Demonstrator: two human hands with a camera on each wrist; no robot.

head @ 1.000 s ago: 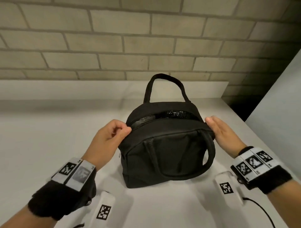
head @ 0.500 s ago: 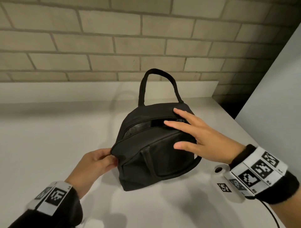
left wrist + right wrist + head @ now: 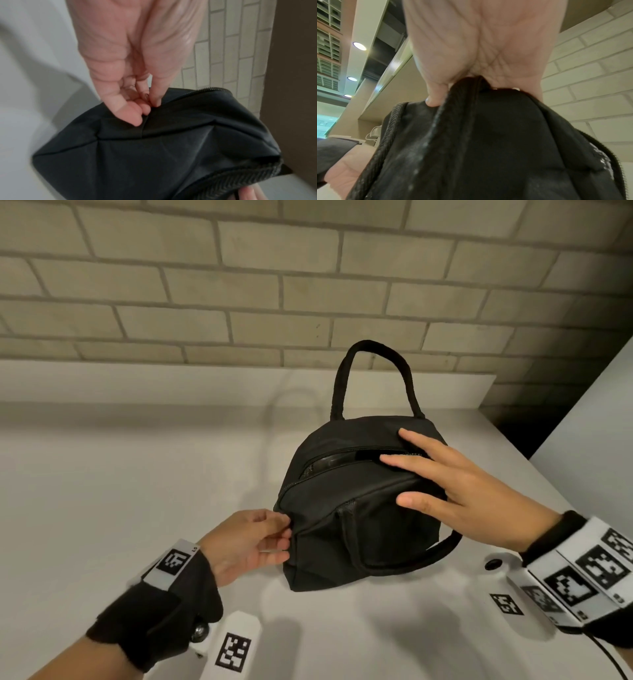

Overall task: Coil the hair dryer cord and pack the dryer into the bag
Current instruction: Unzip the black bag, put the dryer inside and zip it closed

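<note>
A black fabric bag (image 3: 359,529) stands on the white counter, one handle (image 3: 373,345) upright and the other (image 3: 442,547) hanging down its front. Its top zipper is partly open, and something glossy black (image 3: 329,462) shows in the gap; I cannot tell what it is. My left hand (image 3: 286,537) pinches the fabric at the bag's left end, near the zipper's end (image 3: 150,106). Over the bag's top right, my right hand (image 3: 390,480) lies with straight, spread fingers, its thumb (image 3: 435,100) against the front side. No cord is in view.
The counter (image 3: 137,508) runs left and toward me, with a low white ledge (image 3: 171,385) and a brick wall (image 3: 274,285) behind. A white panel (image 3: 599,422) rises on the right, past a dark gap at the counter's far right corner.
My right hand left the bag's right end and now lies on its top. My left hand slid down to the left end, and the bag turned slightly.
</note>
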